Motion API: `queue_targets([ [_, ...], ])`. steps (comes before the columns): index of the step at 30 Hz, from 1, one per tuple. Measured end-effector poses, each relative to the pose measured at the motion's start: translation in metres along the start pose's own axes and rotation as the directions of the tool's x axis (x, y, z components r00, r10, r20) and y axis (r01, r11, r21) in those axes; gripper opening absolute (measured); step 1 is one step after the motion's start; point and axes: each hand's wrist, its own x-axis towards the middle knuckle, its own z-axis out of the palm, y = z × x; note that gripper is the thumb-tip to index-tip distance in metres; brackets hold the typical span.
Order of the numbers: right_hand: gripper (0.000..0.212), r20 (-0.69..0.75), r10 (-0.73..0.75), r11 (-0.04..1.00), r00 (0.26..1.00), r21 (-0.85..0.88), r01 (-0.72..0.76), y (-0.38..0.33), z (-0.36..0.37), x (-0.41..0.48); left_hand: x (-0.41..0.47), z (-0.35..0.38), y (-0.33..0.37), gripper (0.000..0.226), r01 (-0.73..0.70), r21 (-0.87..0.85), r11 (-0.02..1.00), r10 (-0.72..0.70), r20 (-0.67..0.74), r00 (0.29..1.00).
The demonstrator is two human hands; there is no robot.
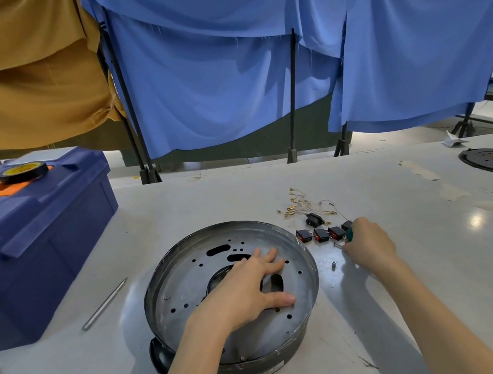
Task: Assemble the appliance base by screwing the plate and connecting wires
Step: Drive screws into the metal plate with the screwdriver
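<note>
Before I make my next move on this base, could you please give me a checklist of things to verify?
1. Plate lying flat inside base: ok.
2. Left hand presses plate: ok.
3. Right hand grips green-handled tool: ok.
4. Small metal part beside base is a screw: cannot tell.
5. Wires connected: not ok, loose on table.

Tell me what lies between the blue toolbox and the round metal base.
Head view: a slim metal rod lies on the table there, touching neither the toolbox nor the base.
</note>
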Motion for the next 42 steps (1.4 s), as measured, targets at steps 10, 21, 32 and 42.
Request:
queue_targets([
  [10,0.016,-0.028,-0.38,0.724,0.925,0.614,0.316,-0.02,-0.037,-0.039,0.0,-0.008,0.003,0.059,0.014,-0.047,0.999,-0.022,-0.178,0.984],
  [21,0.013,0.005,-0.535,0.573,0.845,0.737,0.358,-0.042,-0.034,-0.068,0.004,-0.017,0.032,0.006,-0.106,-0.124,0.987,0.025,-0.524,0.851],
  [32,0.012,0.101,-0.385,0.725,0.917,0.649,0.232,-0.033,-0.004,-0.054,0.009,-0.007,0.028,0.008,-0.058,0.023,0.998,0.063,-0.328,0.943],
  [42,0.024,0.149,-0.372,0.742,0.916,0.64,0.197,-0.035,-0.005,-0.058,0.012,-0.008,0.038,0.012,-0.039,0.174,0.984,0.088,-0.282,0.955],
])
